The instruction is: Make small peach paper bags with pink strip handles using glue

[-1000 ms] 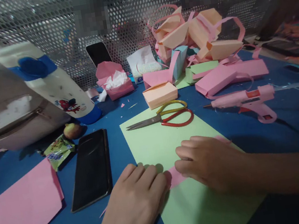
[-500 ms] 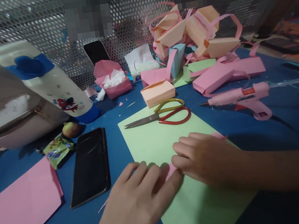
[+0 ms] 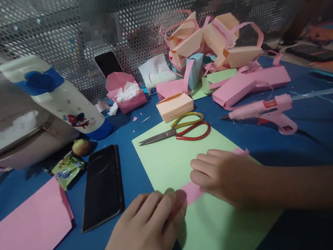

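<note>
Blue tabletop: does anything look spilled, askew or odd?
No spill shows. A round, onion-like item beside the green wrapper looks out of keeping with the paper boxes. Small pink scraps lie loose near the peach box.

Pink strip [image 3: 193,192]: narrow, paper-like, slanting across the green sheet from near left to far right. Short middle stretch bare between left hand [image 3: 141,233] and right hand [image 3: 224,177], both gripping it. Left end hidden by fingers; far end pokes out beyond right hand, tip slightly turned up, close to sheet's right edge. Green sheet [image 3: 159,163]: pale, flat on blue bench [image 3: 131,168], set askew, near end out of view, lower right in shadow.
</note>
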A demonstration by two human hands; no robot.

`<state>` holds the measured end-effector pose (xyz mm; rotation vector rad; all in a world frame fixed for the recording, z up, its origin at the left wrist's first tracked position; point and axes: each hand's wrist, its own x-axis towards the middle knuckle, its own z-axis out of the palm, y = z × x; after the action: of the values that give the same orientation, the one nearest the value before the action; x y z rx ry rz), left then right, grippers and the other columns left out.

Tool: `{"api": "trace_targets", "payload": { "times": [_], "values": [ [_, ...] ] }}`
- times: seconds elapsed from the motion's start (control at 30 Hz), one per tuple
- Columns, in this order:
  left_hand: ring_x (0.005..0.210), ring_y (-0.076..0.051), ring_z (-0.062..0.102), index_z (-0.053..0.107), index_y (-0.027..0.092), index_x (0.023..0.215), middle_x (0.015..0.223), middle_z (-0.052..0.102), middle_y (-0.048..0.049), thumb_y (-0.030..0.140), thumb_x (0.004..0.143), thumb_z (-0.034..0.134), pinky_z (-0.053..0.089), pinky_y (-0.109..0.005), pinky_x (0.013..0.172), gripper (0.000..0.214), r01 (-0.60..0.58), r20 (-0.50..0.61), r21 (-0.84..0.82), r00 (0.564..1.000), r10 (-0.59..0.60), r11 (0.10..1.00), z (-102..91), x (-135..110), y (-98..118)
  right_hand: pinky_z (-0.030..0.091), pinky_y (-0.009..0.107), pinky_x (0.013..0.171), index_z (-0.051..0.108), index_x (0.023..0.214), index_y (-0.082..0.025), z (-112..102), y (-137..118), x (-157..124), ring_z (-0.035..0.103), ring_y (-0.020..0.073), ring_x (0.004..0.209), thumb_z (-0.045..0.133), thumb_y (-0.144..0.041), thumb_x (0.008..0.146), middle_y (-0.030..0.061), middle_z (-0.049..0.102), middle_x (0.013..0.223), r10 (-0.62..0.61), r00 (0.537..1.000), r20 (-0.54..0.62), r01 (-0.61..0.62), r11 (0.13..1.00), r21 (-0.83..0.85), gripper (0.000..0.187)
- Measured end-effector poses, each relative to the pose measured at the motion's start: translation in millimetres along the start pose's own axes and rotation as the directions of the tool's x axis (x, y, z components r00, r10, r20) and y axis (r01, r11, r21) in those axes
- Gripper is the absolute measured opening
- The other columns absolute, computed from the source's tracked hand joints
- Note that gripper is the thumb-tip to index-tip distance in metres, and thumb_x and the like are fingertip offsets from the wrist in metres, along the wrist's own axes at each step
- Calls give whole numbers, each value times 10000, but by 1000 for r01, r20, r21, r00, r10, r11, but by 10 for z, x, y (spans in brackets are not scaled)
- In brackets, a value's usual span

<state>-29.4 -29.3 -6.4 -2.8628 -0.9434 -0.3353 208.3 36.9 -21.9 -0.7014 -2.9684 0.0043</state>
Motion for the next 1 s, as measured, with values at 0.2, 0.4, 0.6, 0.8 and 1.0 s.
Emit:
{"api": "trace_targets", "payload": {
  "times": [0.2,0.4,0.6,0.8,1.0],
  "values": [
    [946,-196,633,596,149,1204,1096,660,-97,97,965,368,551,-283,779,335,173,29,-160,985,-170,972,-105,-98,41,223,339,628,539,869,-175,28,15,-26,403,206,720,509,-112,890,54,544,839,-3,999,-32,4,1000,29,73],
    [781,-169,552,579,192,942,911,571,-39,188,1010,395,474,-273,662,197,360,173,-355,932,-318,863,-34,69,35,240,345,646,547,848,-169,81,26,-61,374,201,712,415,-101,925,56,529,829,-45,992,-117,49,998,31,167],
    [725,-189,493,580,195,969,836,551,-20,169,1001,406,371,-305,635,178,287,140,-282,956,-257,915,104,99,2,248,339,653,555,867,-179,68,7,5,406,201,739,456,-224,987,44,554,845,-47,993,-111,56,996,71,162],
    [641,-195,493,562,188,866,729,572,-6,170,1004,400,326,-312,591,213,261,124,-209,963,-240,942,107,112,-17,223,332,627,535,832,-199,26,31,94,415,195,710,507,-190,948,24,547,810,-43,999,-28,47,989,143,119],
    [546,-182,489,533,208,732,615,553,19,150,951,472,292,-318,559,234,292,121,-89,952,-281,952,154,105,-17,207,341,620,508,812,-207,74,31,120,413,201,681,488,-156,932,17,534,780,-47,999,4,46,991,129,132]
  ]
}}
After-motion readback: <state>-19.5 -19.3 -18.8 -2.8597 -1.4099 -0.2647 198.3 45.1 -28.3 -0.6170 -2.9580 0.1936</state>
